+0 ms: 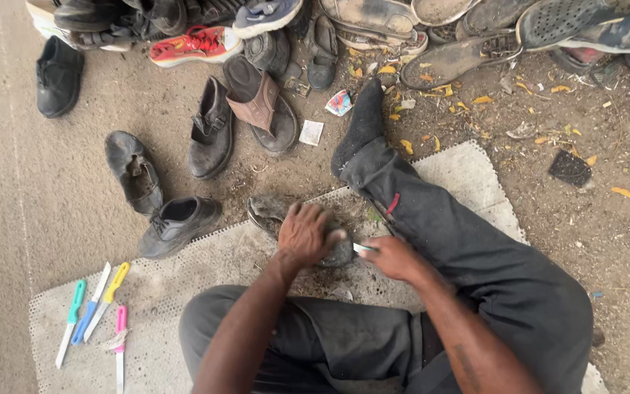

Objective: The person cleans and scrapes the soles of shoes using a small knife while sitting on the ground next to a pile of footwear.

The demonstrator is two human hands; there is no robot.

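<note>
My left hand (304, 233) presses the dusty shoe (297, 226); right hand (391, 257) at 3 o'clock pinches a small knife (364, 248); a slip could cut fingers.

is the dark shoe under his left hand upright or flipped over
Cannot tell for sure. The left hand covers most of the dusty shoe, which lies flat on the mat; only its grimy edge shows.

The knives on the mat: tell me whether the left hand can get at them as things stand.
Probably yes. The knives lie bare on the mat on that side, nothing between, but the left hand presses on a dirty shoe and must let go.
</note>
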